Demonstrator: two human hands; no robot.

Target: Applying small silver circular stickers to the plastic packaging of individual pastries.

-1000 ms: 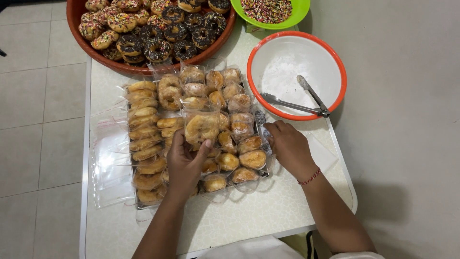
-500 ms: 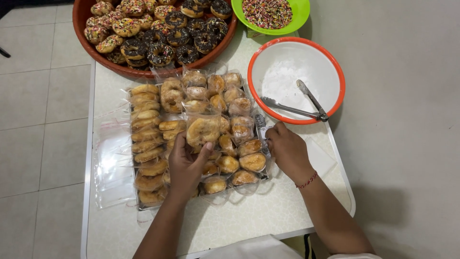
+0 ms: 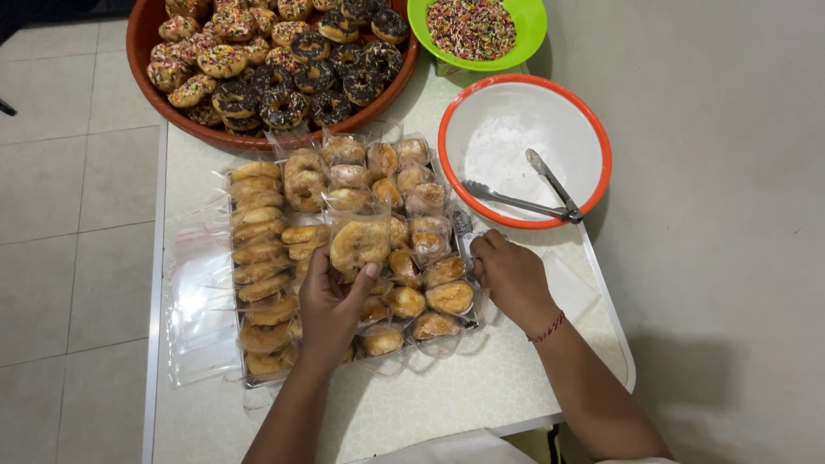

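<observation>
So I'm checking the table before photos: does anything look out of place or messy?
Mostly tidy. The empty clear bags hang over the table's left edge, and the tongs lie in the powdery white bowl. The left hand holds a bagged pastry; the right hand rests beside the tray.

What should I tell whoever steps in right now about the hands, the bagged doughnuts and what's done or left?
Left hand: holds a bagged plain doughnut over the tray of bagged doughnuts.
Right hand: rests at the tray's right edge, fingers curled; whether it grips anything is unclear.
Around: loose clear bags left of the tray; white bowl with tongs; brown basin of sprinkled and chocolate doughnuts; green bowl of sprinkles.
Done: the tray is nearly full of bagged doughnuts.
Left: the decorated doughnuts in the basin are unbagged.
</observation>
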